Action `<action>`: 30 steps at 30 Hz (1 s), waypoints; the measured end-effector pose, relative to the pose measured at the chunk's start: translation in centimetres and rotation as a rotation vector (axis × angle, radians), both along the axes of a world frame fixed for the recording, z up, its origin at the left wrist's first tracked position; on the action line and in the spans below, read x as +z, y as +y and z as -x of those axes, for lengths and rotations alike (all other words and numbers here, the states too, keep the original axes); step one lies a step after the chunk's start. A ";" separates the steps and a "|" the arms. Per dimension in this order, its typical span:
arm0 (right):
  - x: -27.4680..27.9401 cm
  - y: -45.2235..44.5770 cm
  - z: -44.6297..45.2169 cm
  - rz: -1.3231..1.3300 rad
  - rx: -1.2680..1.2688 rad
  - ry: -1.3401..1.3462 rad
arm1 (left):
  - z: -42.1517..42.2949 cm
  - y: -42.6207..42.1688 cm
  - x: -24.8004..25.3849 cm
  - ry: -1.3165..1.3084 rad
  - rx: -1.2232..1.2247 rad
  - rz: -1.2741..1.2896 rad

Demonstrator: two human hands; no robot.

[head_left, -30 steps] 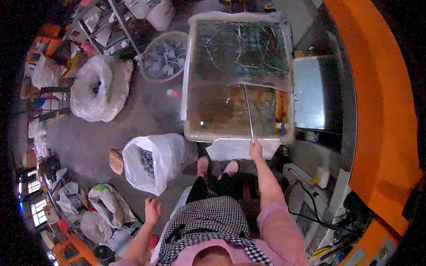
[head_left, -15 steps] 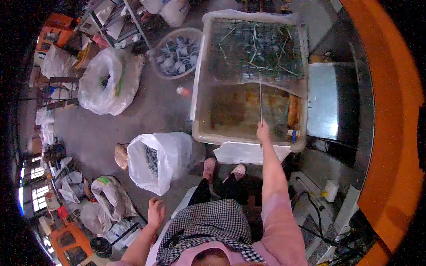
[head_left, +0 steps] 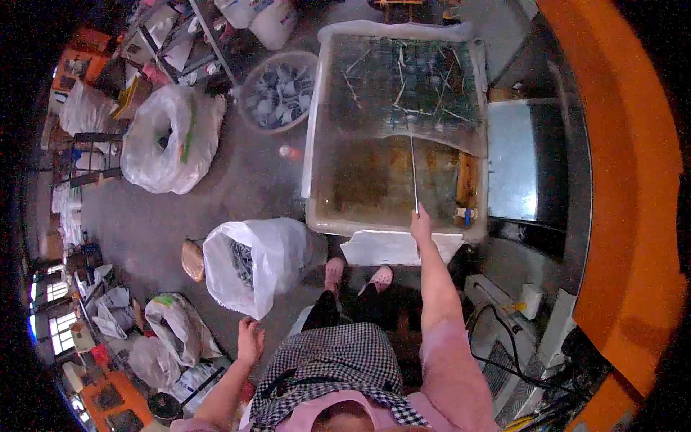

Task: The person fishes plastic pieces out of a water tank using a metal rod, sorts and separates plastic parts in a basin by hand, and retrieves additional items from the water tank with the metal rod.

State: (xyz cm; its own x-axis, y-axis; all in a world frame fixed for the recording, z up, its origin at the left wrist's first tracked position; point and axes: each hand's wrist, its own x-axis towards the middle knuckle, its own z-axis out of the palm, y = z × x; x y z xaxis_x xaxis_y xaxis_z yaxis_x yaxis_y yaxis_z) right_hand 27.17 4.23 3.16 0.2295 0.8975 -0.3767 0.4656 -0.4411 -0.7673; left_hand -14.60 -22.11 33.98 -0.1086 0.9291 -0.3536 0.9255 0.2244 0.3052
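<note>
My right hand (head_left: 420, 225) is closed round the end of a thin metal rod (head_left: 413, 169) at the near edge of a large tub (head_left: 311, 155). The rod reaches out over the brownish near half of the tub. Its far tip is by the dark, grid-like layer (head_left: 374, 75) in the far half, where pale thin strips lie. My left hand (head_left: 250, 340) hangs low on the left with its fingers loosely bent and nothing visible in it. Closest to it is a white plastic bag (head_left: 277, 266) with grey pieces inside.
A round basket (head_left: 277, 129) of grey curved parts stands left of the tub. Further left is a large white sack (head_left: 205, 155). A small red-and-white object (head_left: 289, 151) lies on the floor. An orange machine frame (head_left: 626, 180) curves along the right, with cables (head_left: 504, 360) low beside me.
The view has shifted slightly. My right hand has drawn back a little towards me with the rod, and more of the rod shows. My left hand stays low at the left.
</note>
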 end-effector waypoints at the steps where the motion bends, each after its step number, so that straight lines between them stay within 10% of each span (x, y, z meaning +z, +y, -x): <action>1: 0.2 -0.3 0.1 -0.103 0.019 -0.048 | -0.1 0.3 0.4 -0.003 -0.003 -0.007; 4: 2.9 -4.6 0.1 -0.082 0.067 -0.023 | -0.6 1.1 1.6 -0.049 0.052 0.037; 7: 12.8 -10.1 0.7 0.088 0.114 0.001 | 0.1 0.5 1.8 -0.479 0.713 0.191; 9: 16.8 -14.3 0.1 0.015 0.159 0.090 | 1.6 -1.2 1.4 -0.123 0.217 0.024; 14: 25.6 -19.7 -0.2 0.149 0.203 0.116 | 3.8 -5.0 2.2 -0.048 0.362 0.082; 17: 25.4 -20.5 0.7 0.153 0.220 0.133 | 5.7 -8.6 0.8 -0.359 0.820 0.004; 19: 26.0 -19.1 1.9 0.245 0.227 0.090 | 4.6 -8.7 3.2 0.122 0.275 0.053; 30: 11.5 -8.7 12.3 0.065 0.222 0.012 | 7.2 -9.9 1.6 -0.081 0.494 0.013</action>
